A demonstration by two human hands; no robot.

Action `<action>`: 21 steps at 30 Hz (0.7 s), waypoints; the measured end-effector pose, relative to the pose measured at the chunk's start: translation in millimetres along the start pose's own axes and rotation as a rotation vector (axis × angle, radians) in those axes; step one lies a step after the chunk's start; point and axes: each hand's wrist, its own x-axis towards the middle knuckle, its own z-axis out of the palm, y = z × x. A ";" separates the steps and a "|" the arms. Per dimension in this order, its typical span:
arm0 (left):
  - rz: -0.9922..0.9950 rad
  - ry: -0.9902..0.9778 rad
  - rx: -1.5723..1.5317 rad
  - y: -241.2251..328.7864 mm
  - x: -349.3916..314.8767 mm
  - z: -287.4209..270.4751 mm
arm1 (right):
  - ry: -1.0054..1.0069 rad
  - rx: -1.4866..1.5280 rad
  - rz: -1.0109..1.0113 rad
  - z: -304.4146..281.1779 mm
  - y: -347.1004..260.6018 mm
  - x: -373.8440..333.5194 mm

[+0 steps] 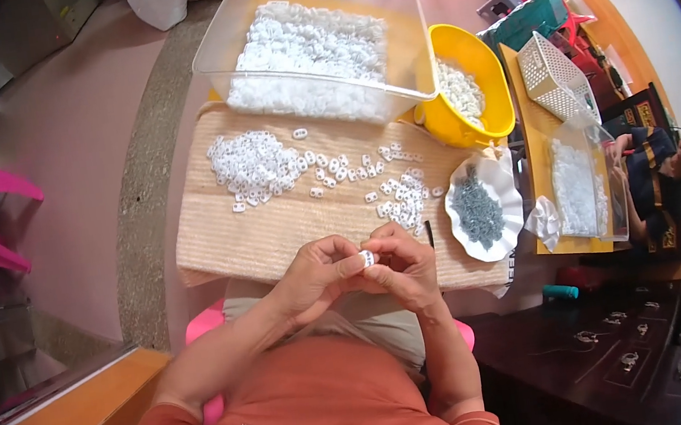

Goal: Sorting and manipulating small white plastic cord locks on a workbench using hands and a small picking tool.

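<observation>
Left hand: the person's left hand (pixel 314 274) closes thumb and fingertips on the left side of a small white oblong plastic piece with dark marks (pixel 367 259), probably to steady it.
Right hand: the right hand (pixel 406 266) pinches the same piece from the other side, thumb below and bent forefinger above; the two-sided grip seems to suit so small a part.
Held piece: it sits between both sets of fingertips, above the near edge of the work surface, likely for a close view.
Work surface: a beige ribbed cloth (pixel 273 225) covers it, perhaps so that small parts do not roll or slide.
Right heap: loose white pieces with dark spots (pixel 405 200) lie just beyond the right hand, within easy reach.
Dish: a white scalloped dish (pixel 512 220) at the right edge keeps small grey parts (pixel 478 207) together, apart from the white ones.
Left heap: a denser mound of similar white pieces (pixel 255 165) lies farther off, with strays between the two heaps.
Bucket: a round yellow plastic tub (pixel 500 101) contains off-white pieces.
Bin: a large clear plastic box (pixel 404 10) stands at the far side, its bulk of white pieces (pixel 310 49) presumably set back to free the near space.
</observation>
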 end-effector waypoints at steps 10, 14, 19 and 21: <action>0.018 -0.072 0.057 2.5 -5.5 1.8 | -0.031 -0.032 -0.065 3.4 -16.8 -3.4; 0.016 -0.067 0.066 2.4 -5.7 6.6 | 0.005 -0.001 -0.066 3.9 -18.4 -5.5; -0.012 -0.080 0.014 -3.3 -6.5 5.5 | 0.056 -0.085 -0.119 3.2 -25.7 -10.0; -0.023 -0.042 -0.017 -3.6 -8.6 10.9 | 0.185 -0.232 -0.193 -4.2 -27.0 -11.5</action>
